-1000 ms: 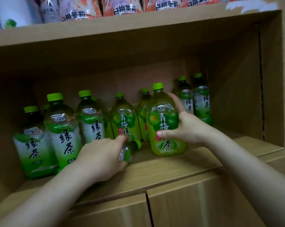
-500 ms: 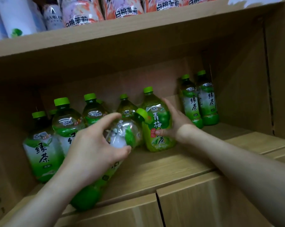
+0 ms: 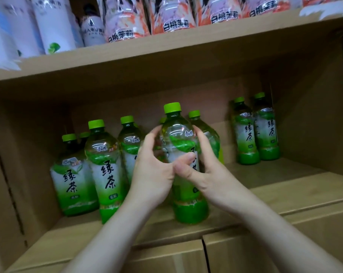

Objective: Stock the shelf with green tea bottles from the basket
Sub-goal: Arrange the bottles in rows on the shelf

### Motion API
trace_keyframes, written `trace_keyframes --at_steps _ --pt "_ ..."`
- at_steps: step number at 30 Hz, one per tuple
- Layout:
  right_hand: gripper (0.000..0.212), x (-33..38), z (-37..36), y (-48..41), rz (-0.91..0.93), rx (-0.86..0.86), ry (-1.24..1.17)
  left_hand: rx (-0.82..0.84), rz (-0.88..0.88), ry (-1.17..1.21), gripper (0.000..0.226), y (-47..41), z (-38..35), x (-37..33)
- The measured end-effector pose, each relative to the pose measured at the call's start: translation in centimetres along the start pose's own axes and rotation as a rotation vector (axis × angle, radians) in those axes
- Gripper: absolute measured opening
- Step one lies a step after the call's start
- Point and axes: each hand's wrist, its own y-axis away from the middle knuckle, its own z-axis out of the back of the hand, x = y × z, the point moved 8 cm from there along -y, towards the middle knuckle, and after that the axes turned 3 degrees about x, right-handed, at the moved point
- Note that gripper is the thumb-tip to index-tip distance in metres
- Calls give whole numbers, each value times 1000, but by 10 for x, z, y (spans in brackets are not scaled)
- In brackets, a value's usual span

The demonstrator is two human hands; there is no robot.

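Left of frame: several green tea bottles (image 3: 105, 170) stood upright on the shelf (image 3: 296, 186), clustered close together. Centre: left hand (image 3: 151, 170) and right hand (image 3: 202, 172) both wrapped one bottle (image 3: 183, 154), fingers closed on its label from either side, its base at or just above the shelf board; contact unclear. Right of frame: two smaller bottles (image 3: 255, 131) stood at the back. Basket not in view, so the remaining stock could not be judged. Shelf partly filled, with bare board at right.
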Motion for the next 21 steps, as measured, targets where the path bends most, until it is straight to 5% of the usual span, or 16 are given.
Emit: trace_keyframes --at_steps 5,9,11,16,21 --pt "68 -18 -4 3 -55 -36 19 80 10 15 48 10 18 -2" --pt "61 -24 -6 3 -80 -41 89 -497 -215 -500 56 25 98 -22" --pt "64 -27 -7 3 -74 -40 85 -594 -159 -655 76 23 120 -13" --pt "62 -23 -7 5 -53 -41 40 -384 200 -356 103 -1 121 53" --pt "64 -25 -5 7 -66 -52 33 -478 255 -342 55 13 125 53"
